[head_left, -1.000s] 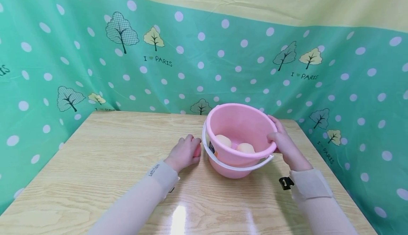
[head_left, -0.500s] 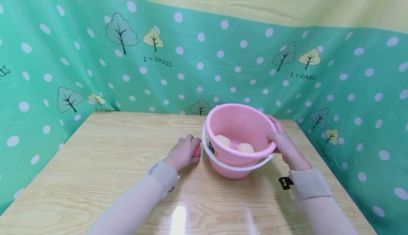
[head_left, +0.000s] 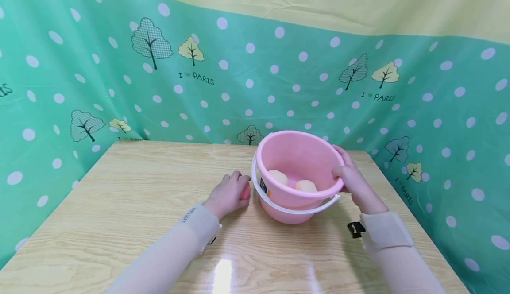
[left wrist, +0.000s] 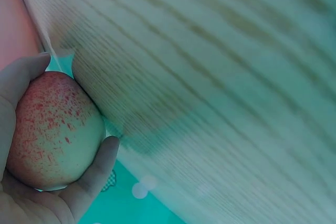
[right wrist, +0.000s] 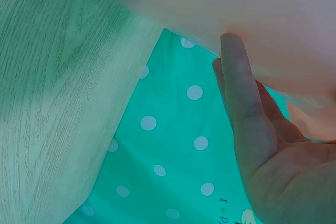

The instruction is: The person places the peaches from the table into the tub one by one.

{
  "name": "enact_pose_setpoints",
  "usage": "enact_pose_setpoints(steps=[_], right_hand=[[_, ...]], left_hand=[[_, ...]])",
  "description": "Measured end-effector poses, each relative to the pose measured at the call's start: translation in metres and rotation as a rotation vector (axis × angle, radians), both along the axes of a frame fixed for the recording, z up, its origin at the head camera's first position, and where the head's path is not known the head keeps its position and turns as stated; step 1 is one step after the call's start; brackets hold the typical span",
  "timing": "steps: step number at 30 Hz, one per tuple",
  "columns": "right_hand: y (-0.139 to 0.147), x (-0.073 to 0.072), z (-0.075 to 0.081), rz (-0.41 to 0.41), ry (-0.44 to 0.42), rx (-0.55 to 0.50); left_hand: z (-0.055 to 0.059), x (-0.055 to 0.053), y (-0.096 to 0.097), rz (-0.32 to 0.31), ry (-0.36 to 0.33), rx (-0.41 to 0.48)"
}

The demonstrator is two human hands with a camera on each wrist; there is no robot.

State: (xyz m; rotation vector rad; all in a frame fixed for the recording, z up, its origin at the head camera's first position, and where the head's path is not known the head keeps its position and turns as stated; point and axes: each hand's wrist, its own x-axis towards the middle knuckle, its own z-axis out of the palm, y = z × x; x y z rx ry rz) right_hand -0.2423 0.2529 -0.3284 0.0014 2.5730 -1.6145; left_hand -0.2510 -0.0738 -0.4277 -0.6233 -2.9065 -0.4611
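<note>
In the head view a pink bucket (head_left: 299, 153) stands tilted on the table, its mouth leaning toward the front left. Two pale round fruits (head_left: 306, 186), which look like peaches, lie inside. My right hand (head_left: 353, 182) grips the bucket's right rim, thumb over the inside and fingers along the outer wall. Just left of the bucket, my left hand (head_left: 226, 195) holds a peach (left wrist: 55, 129) low over the table. The left wrist view shows red speckles on its pale skin, with thumb and fingers curled round it. Whether that peach touches the table is unclear.
The bucket's white handle (head_left: 260, 192) hangs down around its left and front side. A wooden table (head_left: 131, 196) carries everything. Behind it and along both sides hangs a green polka-dot cloth (head_left: 223, 86).
</note>
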Motion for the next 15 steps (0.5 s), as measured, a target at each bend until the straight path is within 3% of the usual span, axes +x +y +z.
enact_pose_setpoints(steps=[15], right_hand=[[0.001,-0.001,-0.002,0.001,0.006,-0.002]], left_hand=[[0.01,0.004,-0.002,-0.018,0.062,-0.032]])
